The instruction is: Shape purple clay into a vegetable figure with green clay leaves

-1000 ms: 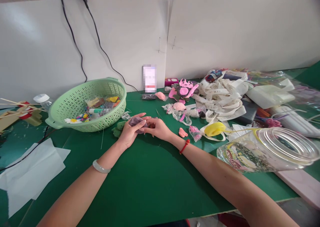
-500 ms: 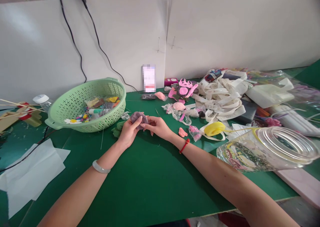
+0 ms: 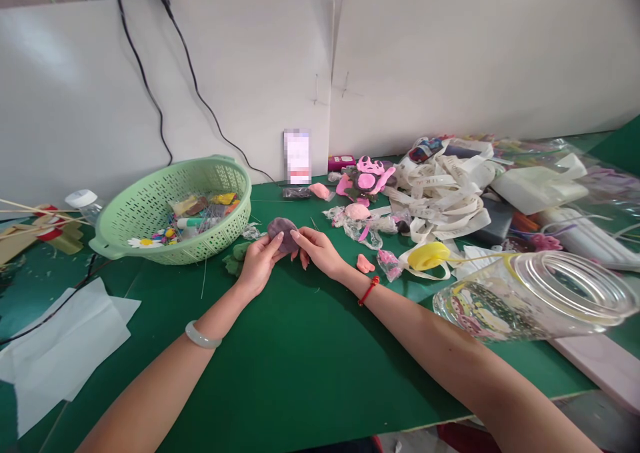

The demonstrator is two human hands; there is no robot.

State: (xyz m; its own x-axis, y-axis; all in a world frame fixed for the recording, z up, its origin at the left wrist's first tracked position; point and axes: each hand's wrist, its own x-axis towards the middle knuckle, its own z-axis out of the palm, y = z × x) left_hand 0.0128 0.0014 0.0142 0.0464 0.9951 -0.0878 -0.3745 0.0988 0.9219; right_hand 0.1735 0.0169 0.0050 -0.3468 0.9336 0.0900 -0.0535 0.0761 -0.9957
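A flat, roundish disc of grey-purple clay (image 3: 283,230) is held up between both hands above the green table. My left hand (image 3: 257,264) pinches its left side, thumb lying on the near face. At the right edge, my right hand (image 3: 321,251) grips it between thumb and index finger, the other fingers curled below. A lump of green clay (image 3: 235,261) lies just left of my left hand, partly hidden by it. To the right of my right hand sits a small pink clay piece (image 3: 365,264). A pink and dark clay figure (image 3: 369,178) stands farther back.
A green colander (image 3: 130,206) with small craft items stands at left, near white paper sheets (image 3: 70,346). A phone (image 3: 297,156) leans on the white partition. Ribbons (image 3: 435,200), yellow tape (image 3: 429,256) and a clear jar (image 3: 540,293) crowd the right.
The clay disc has turned to show more of its round face and looks flatter. My right fingers have shifted from its lower side up to its right edge.
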